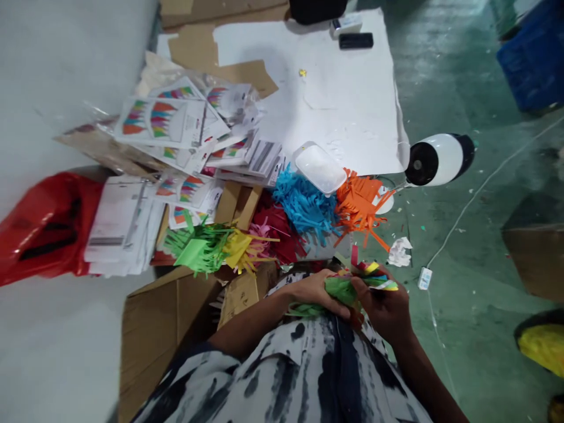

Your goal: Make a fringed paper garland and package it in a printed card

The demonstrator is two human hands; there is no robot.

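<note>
Close to my body, my left hand (316, 292) is closed around a bundle of fringed paper (341, 290), mostly green here with red, yellow, white and blue strips at one end. My right hand (388, 306) grips the strip end of that bundle, its thumb on top. Part of the bundle is hidden by my fingers. Just beyond my hands lie piles of fringed paper: green (198, 247), yellow (240, 249), dark red (275, 229), blue (306, 202) and orange (361, 202). A white plastic tub (320, 168) rests on the blue pile.
Printed cards in plastic (163, 120) are heaped at the left, beside stacked white cards (117, 220) and a red bag (48, 226). A cardboard box (152, 335) stands by my left arm. On the right are a black-and-white cylinder (440, 160), a cable (473, 194) and a blue crate (535, 59).
</note>
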